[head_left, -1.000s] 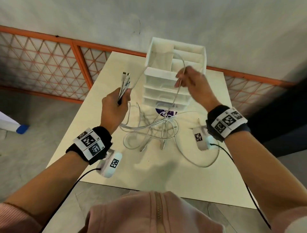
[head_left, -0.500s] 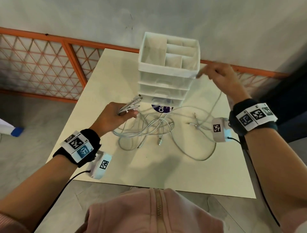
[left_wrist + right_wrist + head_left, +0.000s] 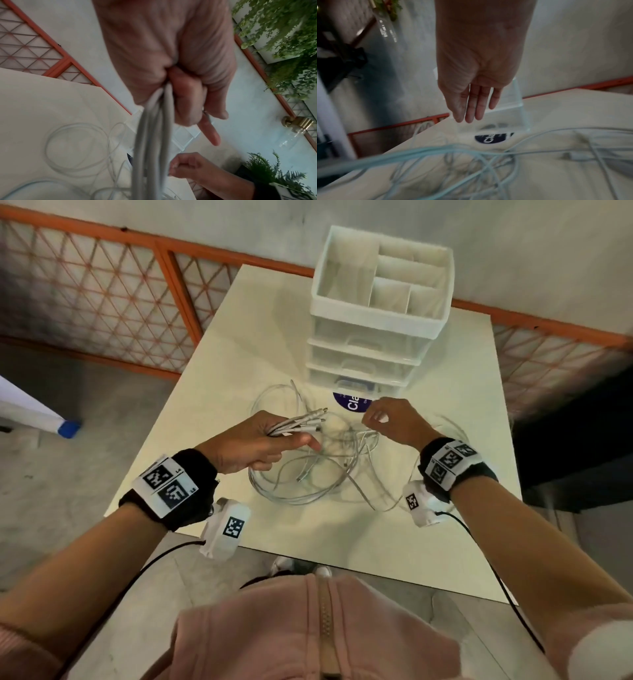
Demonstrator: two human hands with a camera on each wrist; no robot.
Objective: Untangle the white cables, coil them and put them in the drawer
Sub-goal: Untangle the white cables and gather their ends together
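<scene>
The table (image 3: 445,535) is pale and square, standing in front of an orange lattice fence (image 3: 102,299) and a grey wall. At the middle of its far edge stands a white set of drawers (image 3: 373,350): three clear drawers, all pushed in, under an open tray split into compartments. A round dark blue sticker (image 3: 352,405) lies on the tabletop just in front of the lowest drawer.

The white cables (image 3: 308,477) sprawl in a loose knot over the middle of the tabletop, from the foot of the drawers toward the near edge, with loops running out to the left and right sides. Several loose plug ends lie among the strands.

The left hand (image 3: 253,446) is over the middle-left of the tabletop, its fingers curled round a bundle of cable ends (image 3: 301,424); the plugs stick out past the thumb toward the drawers, and the strands hang from the fist down into the tangle. The forefinger points out straight.

The right hand (image 3: 394,422) hovers above the tangle just in front of the sticker. From the wrist view its fingers (image 3: 471,108) look straight and together with nothing in them; from above the fingertips seem bent down near a strand, and I cannot tell whether they touch it.
</scene>
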